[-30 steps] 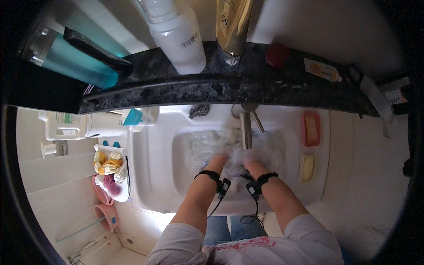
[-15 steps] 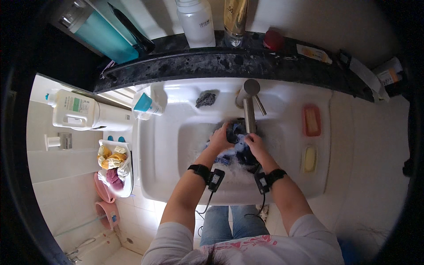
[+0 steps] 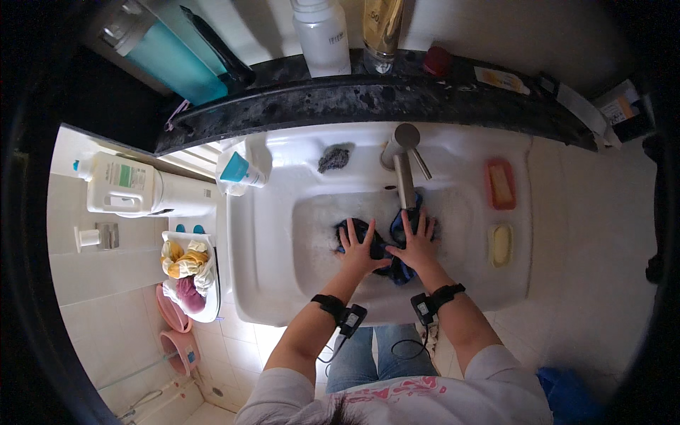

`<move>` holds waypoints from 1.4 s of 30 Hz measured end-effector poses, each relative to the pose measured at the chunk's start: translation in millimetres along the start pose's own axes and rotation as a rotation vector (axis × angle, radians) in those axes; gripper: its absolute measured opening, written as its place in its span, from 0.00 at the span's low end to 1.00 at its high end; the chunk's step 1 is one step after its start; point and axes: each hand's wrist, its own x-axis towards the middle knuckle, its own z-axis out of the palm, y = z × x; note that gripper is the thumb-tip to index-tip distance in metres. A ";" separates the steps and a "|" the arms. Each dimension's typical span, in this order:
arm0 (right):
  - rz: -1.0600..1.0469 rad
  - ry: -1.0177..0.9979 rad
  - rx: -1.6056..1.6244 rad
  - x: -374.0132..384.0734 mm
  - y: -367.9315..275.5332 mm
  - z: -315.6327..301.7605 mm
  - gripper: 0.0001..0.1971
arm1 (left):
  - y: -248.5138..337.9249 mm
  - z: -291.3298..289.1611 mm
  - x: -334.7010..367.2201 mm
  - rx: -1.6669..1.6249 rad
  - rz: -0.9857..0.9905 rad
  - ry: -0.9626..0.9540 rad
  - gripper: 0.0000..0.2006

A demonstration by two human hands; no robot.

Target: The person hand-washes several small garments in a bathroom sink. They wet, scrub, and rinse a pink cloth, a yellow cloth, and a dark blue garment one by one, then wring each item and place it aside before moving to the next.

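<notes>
In the white sink point(image 3: 263, 234), a wet dark blue and black cloth item point(image 3: 402, 274) lies bunched in cloudy, sudsy water below the tap. My left hand point(image 3: 361, 249) rests palm down on its left part, fingers spread. On the right part my right hand point(image 3: 416, 246) also lies flat with its fingers apart, its tips close to the end of the metal tap point(image 3: 404, 180). The two thumbs point toward each other. Both hands cover much of the cloth, so its exact kind cannot be made out.
A grey mesh scrubber point(image 3: 333, 159) sits on the sink's back ledge. Along the right rim are a pink soap dish point(image 3: 500, 184) and a yellow soap bar point(image 3: 501, 246). A blue-capped tube point(image 3: 242, 170) stands at the left corner. Bottles line the dark shelf point(image 3: 312, 106) behind.
Both hands have gone from gathering the cloth beneath the tap to lying spread on it, slightly nearer me. The cloth is now pressed lower and the thick foam on it has gone.
</notes>
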 end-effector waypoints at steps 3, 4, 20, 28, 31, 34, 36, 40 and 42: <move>0.000 -0.169 0.067 21.0 7.5 19.0 0.45 | -10.5 28.5 25.3 -0.070 -0.060 -0.178 0.53; 0.014 -0.222 0.097 26.9 14.3 29.2 0.42 | -17.2 38.1 36.8 -0.175 -0.090 -0.304 0.49; 0.319 -0.164 0.596 114.5 37.1 62.5 0.16 | -10.4 57.8 156.5 0.119 0.110 -0.187 0.29; 0.084 -0.033 1.076 61.4 25.5 -0.1 0.35 | -11.2 -23.9 83.0 -0.276 0.072 0.066 0.32; 0.084 0.017 1.143 12.7 27.6 -10.9 0.40 | 4.3 -42.7 40.9 -0.099 0.138 0.181 0.29; 0.124 0.030 1.030 -13.7 27.3 -5.5 0.35 | 10.4 -40.1 -2.4 0.100 0.235 0.117 0.29; 0.135 0.029 0.877 -17.0 30.6 -2.0 0.32 | 7.7 -36.2 -20.3 0.178 0.331 -0.025 0.29; -0.096 0.390 0.223 -0.5 26.9 -5.1 0.36 | 0.7 -28.1 -19.3 0.187 0.221 0.299 0.45; -0.103 0.148 0.136 7.2 16.2 -9.7 0.43 | 1.1 -19.7 -10.0 0.183 0.121 0.093 0.51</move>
